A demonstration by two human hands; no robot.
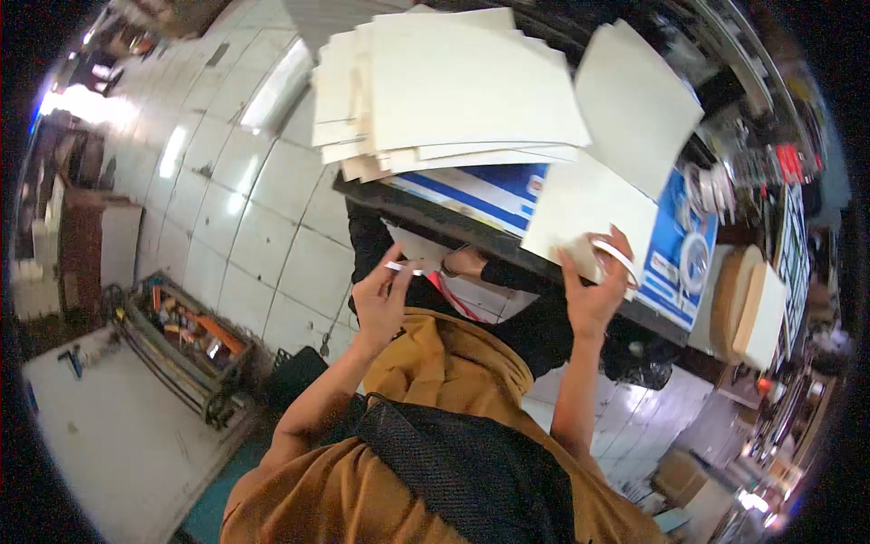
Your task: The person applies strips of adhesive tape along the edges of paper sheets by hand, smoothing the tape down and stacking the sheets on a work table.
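My right hand (598, 295) holds a roll of white tape (618, 261), with thumb and fingers curved around it. It is over the near edge of a cream sheet (594, 208) lying on the table. My left hand (381, 295) is in front of the table edge, its fingertips pinched on a small white strip (404, 267) that looks like tape. Beyond both hands, a fanned stack of cream sheets (471, 82) covers much of the table. Another cream sheet (639, 104) overlaps the table to the right of the stack.
The table has a blue and white cover (471, 195). To the right lie a white tape roll (695, 261), stacked rolls (705, 190), and a plastic bottle (770, 166) with a red label. At lower left, a tray of tools (195, 331) adjoins a white tabletop (118, 444).
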